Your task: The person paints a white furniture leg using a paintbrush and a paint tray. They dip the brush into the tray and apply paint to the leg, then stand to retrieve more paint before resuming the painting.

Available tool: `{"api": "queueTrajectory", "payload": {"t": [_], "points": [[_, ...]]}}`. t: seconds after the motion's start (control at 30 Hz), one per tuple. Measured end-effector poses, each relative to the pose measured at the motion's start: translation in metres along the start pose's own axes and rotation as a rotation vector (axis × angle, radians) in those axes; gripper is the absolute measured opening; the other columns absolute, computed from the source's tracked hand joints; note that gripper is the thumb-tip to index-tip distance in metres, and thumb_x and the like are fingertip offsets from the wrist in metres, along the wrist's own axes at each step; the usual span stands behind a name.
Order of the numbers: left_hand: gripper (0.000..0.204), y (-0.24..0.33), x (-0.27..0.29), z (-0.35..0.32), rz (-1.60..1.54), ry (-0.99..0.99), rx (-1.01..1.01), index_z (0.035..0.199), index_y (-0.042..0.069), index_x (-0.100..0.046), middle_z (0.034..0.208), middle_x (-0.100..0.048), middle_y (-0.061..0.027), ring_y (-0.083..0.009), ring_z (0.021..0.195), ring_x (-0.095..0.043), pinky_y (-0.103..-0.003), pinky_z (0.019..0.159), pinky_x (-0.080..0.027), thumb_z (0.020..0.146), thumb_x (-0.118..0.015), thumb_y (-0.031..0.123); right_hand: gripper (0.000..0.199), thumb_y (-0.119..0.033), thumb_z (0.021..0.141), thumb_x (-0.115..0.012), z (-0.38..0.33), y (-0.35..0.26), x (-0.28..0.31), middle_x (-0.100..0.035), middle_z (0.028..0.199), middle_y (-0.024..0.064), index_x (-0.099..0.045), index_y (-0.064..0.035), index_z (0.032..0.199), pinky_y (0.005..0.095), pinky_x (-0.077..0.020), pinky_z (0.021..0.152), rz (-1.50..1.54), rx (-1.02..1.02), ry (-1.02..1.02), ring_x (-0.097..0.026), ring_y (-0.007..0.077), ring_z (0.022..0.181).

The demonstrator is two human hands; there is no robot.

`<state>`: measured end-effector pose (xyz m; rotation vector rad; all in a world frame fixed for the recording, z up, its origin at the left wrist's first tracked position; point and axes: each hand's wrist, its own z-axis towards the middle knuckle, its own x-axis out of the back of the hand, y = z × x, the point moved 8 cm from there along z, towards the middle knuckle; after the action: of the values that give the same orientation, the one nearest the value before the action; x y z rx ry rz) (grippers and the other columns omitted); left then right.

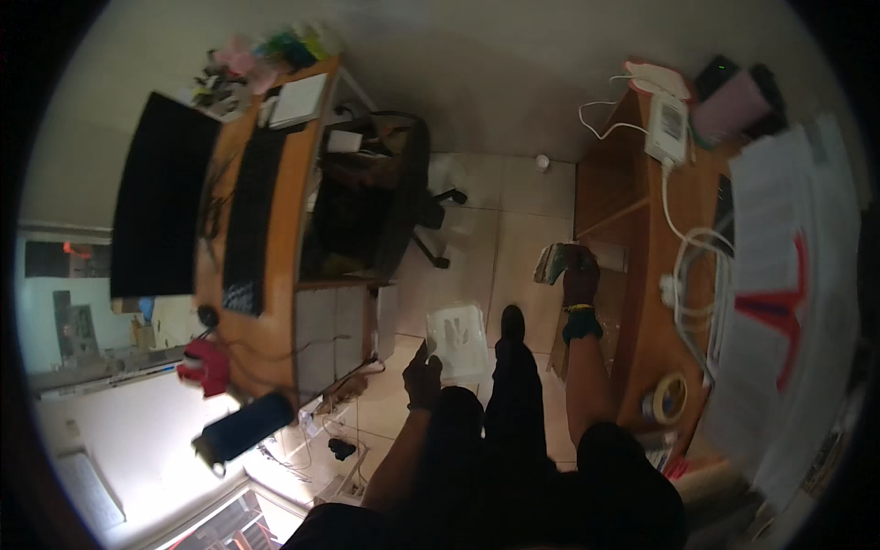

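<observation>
My left hand point(423, 379) is at the left edge of a translucent white plastic tub point(472, 356), its fingers apparently closed on the rim. Something pale lies inside the tub, too blurred to name. My right hand point(581, 278) reaches forward beside the open shelf of the right-hand desk. It grips a thick layered bundle point(552, 263), pale with greenish edges; whether it is paper or cloth I cannot tell. A yellow band and a dark green cuff circle the right wrist.
On the left desk point(252, 197) stand a black monitor point(165, 197), a keyboard point(257, 215) and a dark bottle point(243, 431). A black swivel chair point(417, 183) is tucked beside it. The right desk point(655, 247) carries a white cabled box point(667, 128), a tape roll point(665, 399) and a large white bag point(788, 302).
</observation>
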<state>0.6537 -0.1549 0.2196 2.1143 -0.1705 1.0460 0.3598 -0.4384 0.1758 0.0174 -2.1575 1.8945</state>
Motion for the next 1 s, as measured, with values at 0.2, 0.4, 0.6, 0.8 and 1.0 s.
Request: {"api": "queueTrajectory", "payload": {"t": [0.2,0.4,0.6,0.8,1.0], "points": [[0.044,0.063,-0.167,0.182,-0.128,-0.089,-0.195,0.123,0.004,-0.049,0.111,-0.058,-0.0211,-0.0355,0.095,-0.058,-0.04,0.079,-0.047,0.082,-0.043,0.02,0.028,-0.028,0.087,-0.053,0.139,0.184,-0.065,-0.063,0.097,0.0147,-0.062,-0.004,0.097,0.0327,-0.0449,0.078,-0.179,-0.075,-0.057,-0.059,0.0246,0.09],[0.045,0.063,-0.319,0.325,-0.23,0.046,-0.118,0.123,0.002,-0.05,0.109,-0.059,-0.0217,-0.0373,0.096,-0.058,-0.042,0.083,-0.045,0.082,-0.046,0.022,0.028,-0.018,0.083,-0.052,0.273,0.35,-0.125,-0.058,0.113,0.0156,-0.058,-0.0069,0.108,0.0387,-0.0435,0.088,-0.357,0.092,-0.168,-0.057,0.0322,0.099],[0.045,0.026,-0.394,0.41,-0.19,0.206,-0.126,0.122,0.001,-0.052,0.106,-0.062,-0.0192,-0.0306,0.091,-0.062,-0.039,0.08,-0.048,0.079,-0.051,0.018,0.033,-0.013,0.081,-0.051,0.34,0.373,-0.182,-0.06,0.11,0.0165,-0.054,-0.0084,0.113,0.0407,-0.046,0.085,-0.629,0.157,0.051,-0.058,0.0353,0.097],[0.045,0.005,-0.444,0.438,-0.332,0.225,-0.119,0.121,0.002,-0.053,0.107,-0.062,-0.0185,-0.03,0.093,-0.061,-0.038,0.083,-0.046,0.079,-0.053,0.015,0.025,-0.013,0.081,-0.049,0.387,0.437,-0.201,-0.063,0.103,0.014,-0.06,-0.0079,0.104,0.0393,-0.048,0.082,-0.827,0.27,0.067,-0.06,0.0325,0.092],[0.045,-0.018,-0.474,0.455,-0.288,0.177,-0.165,0.123,0.004,-0.052,0.109,-0.061,-0.0185,-0.0305,0.098,-0.059,-0.038,0.087,-0.045,0.08,-0.052,0.016,0.025,-0.013,0.079,-0.046,0.401,0.46,-0.214,-0.063,0.099,0.0136,-0.061,-0.0081,0.099,0.0412,-0.0475,0.082,-0.996,0.384,-0.06,-0.06,0.0331,0.09]]}}
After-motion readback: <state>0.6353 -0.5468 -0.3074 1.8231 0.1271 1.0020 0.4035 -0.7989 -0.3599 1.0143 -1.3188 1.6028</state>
